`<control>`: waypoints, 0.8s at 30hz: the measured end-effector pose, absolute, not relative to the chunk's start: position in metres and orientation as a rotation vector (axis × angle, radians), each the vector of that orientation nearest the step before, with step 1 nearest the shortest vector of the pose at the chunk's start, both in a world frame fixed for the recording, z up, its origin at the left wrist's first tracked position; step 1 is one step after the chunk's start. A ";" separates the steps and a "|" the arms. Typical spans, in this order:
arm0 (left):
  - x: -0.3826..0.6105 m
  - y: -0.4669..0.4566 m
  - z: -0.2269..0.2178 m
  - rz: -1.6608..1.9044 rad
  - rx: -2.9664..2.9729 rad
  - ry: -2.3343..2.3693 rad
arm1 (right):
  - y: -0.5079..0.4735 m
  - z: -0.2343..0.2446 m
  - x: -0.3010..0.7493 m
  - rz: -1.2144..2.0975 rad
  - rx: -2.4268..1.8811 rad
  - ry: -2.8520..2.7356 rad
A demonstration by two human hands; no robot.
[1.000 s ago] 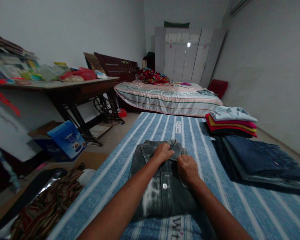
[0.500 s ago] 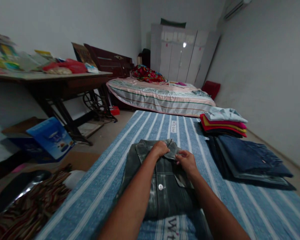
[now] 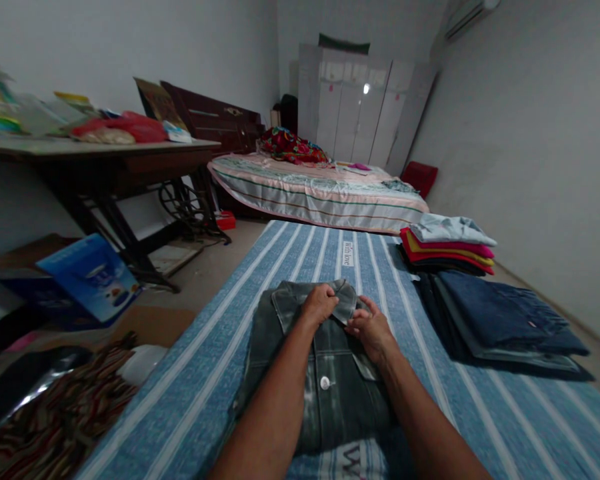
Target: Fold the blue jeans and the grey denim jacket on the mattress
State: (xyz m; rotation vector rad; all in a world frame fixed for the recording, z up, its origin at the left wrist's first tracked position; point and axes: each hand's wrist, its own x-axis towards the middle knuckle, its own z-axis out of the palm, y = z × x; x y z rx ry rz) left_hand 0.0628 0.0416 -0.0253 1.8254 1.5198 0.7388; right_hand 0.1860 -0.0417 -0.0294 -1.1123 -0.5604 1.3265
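A dark grey denim jacket (image 3: pixel 275 360) lies folded on a blue striped mattress (image 3: pixel 195 387) in front of me, collar toward the far end. My left hand (image 3: pixel 319 304) grips the collar at its middle. My right hand (image 3: pixel 371 328) pinches the collar's right flap just beside it. Both forearms reach over the jacket's buttoned front.
Folded dark blue jeans (image 3: pixel 500 313) and a stack of folded red, yellow and pale shirts (image 3: pixel 447 243) lie at the mattress's right. A second bed (image 3: pixel 320 190) stands beyond. At left are a sewing-machine table (image 3: pixel 105 160), a blue box (image 3: pixel 93 273) and striped cloth (image 3: pixel 60 413).
My hands stay at the collar. The right hand moved up from the jacket's chest to the collar flap. The view shifted slightly to the right.
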 end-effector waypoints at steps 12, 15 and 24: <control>0.063 0.033 -0.018 0.905 1.911 1.293 | -0.029 -0.051 0.182 1.066 -1.097 -0.863; 0.062 0.035 -0.015 0.846 1.930 1.195 | -0.024 -0.056 0.184 0.994 -1.149 -0.883; 0.059 0.039 -0.013 0.733 1.920 1.150 | -0.015 -0.067 0.192 0.836 -1.270 -1.023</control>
